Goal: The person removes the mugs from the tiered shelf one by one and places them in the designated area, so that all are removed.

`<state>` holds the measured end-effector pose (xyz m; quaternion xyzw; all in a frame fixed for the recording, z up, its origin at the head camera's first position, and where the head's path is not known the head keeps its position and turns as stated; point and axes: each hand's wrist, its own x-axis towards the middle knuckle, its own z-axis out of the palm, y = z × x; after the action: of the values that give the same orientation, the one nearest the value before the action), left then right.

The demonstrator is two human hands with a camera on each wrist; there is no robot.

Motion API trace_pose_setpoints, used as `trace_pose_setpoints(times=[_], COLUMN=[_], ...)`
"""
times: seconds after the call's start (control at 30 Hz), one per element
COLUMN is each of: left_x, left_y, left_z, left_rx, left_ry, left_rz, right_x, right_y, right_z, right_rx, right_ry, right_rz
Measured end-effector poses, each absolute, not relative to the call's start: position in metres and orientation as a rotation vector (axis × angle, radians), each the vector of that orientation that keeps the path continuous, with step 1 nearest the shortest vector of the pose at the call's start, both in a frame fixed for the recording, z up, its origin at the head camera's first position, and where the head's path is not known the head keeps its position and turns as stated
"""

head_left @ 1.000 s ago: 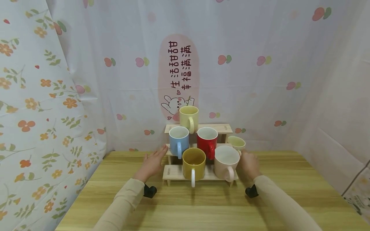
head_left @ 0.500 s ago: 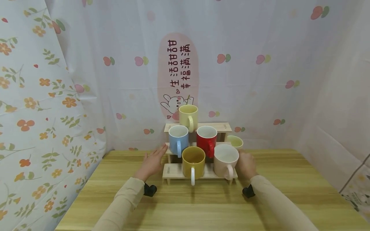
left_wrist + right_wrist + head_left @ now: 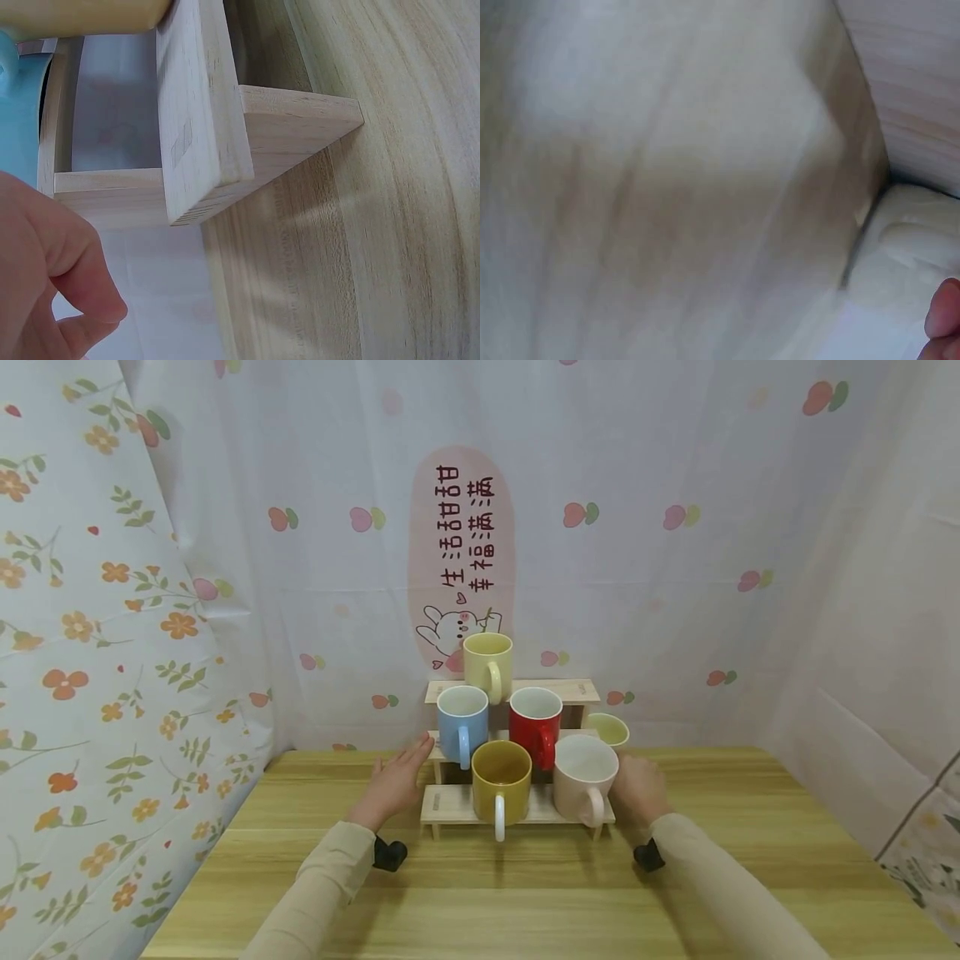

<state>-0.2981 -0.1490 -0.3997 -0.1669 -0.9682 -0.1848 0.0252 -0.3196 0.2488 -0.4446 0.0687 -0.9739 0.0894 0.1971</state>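
Observation:
A wooden three-tier rack [image 3: 446, 802] stands mid-table with mugs on it. On top is a yellow mug [image 3: 483, 662]; a blue mug [image 3: 453, 727] and a red mug [image 3: 528, 727] share the middle step. An ochre mug [image 3: 487, 802] and a pale pink mug [image 3: 573, 793] stand in front. My left hand [image 3: 392, 785] is at the rack's left end, fingertips right by the middle step. My right hand [image 3: 639, 787] is beside a pale yellow-green mug [image 3: 609, 727] behind the rack's right end. Its fingertip [image 3: 943, 309] is near that mug's handle [image 3: 919, 244]; I cannot tell whether it grips it.
The rack stands on a wood-grain table [image 3: 480, 910]. A patterned curtain [image 3: 637, 610] hangs behind, and a floral cloth [image 3: 97, 693] hangs at the left. A dark cord [image 3: 918, 818] runs down the right side.
My right hand and the yellow-green mug have shifted a little left, towards the rack, over the last second. My left hand has stayed in place.

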Motion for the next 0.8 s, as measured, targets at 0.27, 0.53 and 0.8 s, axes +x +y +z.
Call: trace_pose_setpoints(times=[0.27,0.53,0.8], left_x=[-0.297,-0.296,-0.296], left_y=[-0.148,-0.150,-0.148], left_z=[-0.399,-0.398,-0.399], left_rx=[-0.511,-0.512,-0.513], left_ry=[-3.005,-2.996,-2.998], left_rz=[-0.570,-0.556,-0.557], right_x=[-0.322,-0.319,-0.311], right_y=[0.259,0.262,0.258], right_z=[-0.426,-0.401,-0.364], right_rx=[0.061,0.098,0.094], right_ry=[-2.727,-2.673,-2.759], right_rz=[0.298,0.310,0.327])
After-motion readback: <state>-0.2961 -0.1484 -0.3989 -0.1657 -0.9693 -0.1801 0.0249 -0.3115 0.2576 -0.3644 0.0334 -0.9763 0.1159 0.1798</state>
